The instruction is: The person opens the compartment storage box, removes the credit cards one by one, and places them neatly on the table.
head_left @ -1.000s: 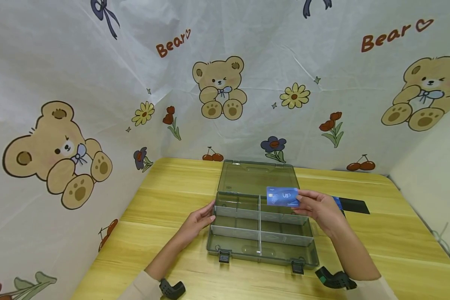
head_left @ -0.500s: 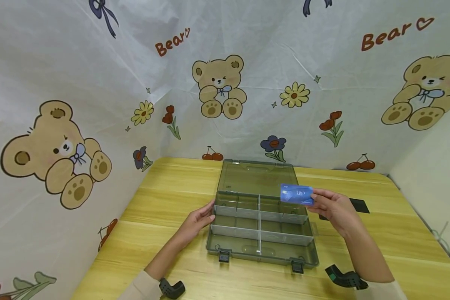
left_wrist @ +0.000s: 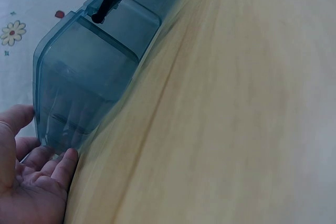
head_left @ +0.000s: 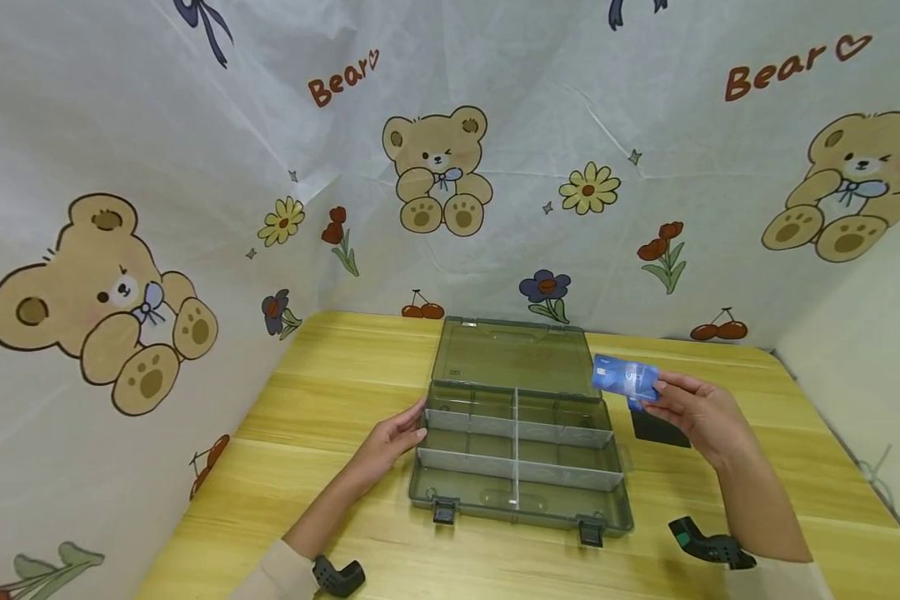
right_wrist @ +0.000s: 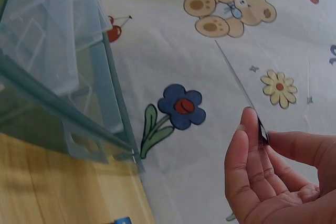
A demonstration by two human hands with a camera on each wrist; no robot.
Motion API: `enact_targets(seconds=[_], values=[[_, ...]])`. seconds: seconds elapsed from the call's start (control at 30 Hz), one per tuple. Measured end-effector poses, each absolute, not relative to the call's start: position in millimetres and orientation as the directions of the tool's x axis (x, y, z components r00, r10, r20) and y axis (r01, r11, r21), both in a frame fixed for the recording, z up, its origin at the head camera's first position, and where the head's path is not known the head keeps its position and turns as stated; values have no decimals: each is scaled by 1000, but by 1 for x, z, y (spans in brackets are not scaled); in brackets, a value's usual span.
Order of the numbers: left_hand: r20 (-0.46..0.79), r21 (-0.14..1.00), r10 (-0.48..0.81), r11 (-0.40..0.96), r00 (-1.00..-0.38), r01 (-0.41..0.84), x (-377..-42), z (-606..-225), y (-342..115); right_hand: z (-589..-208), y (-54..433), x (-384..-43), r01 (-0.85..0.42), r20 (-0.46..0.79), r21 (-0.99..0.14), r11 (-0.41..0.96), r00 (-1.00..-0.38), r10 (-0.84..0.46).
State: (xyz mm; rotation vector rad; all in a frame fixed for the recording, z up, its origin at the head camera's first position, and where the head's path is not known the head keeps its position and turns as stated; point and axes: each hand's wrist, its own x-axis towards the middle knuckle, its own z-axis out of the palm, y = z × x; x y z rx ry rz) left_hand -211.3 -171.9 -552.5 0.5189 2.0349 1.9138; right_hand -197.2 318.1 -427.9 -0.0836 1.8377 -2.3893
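Note:
My right hand (head_left: 708,412) pinches a blue VIP card (head_left: 618,375) between thumb and fingers, raised at the right of the box's hinge. In the right wrist view the card (right_wrist: 236,77) appears nearly edge-on. A translucent grey-green compartment box (head_left: 517,492) lies with its lid (head_left: 510,358) folded back. White dividers (head_left: 468,421) split its tray into several compartments. My left hand (head_left: 390,437) rests at the box's left wall, fingers along it. The left wrist view shows the fingers and thumb (left_wrist: 18,116) at the box's corner.
A flat black item (head_left: 660,429) with a blue piece (head_left: 634,403) lies on the wooden table (head_left: 330,367) right of the box, partly hidden by my right hand. Two black latches (head_left: 444,512) hang from the box's front. Bear-printed cloth (head_left: 495,192) walls the table.
My right hand has moved to the right with the VIP card, from over the back right compartment to beside the box. The left hand stays at the box's left wall.

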Motion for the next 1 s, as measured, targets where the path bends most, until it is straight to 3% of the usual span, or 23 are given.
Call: enact_targets(seconds=[0.27,0.63,1.0], values=[[13,998,452,54,-892,42,-209,-551,-174,-428,339,-195,58,-30,-960,-275,-994,-103],[18,998,448,53,-894,46,-209,-551,-173,-430,364,-196,61,-53,-979,-196,-997,-48],[16,998,451,54,-892,44,-210,-549,-172,-435,385,-196,68,-62,-970,-235,-998,-33]])
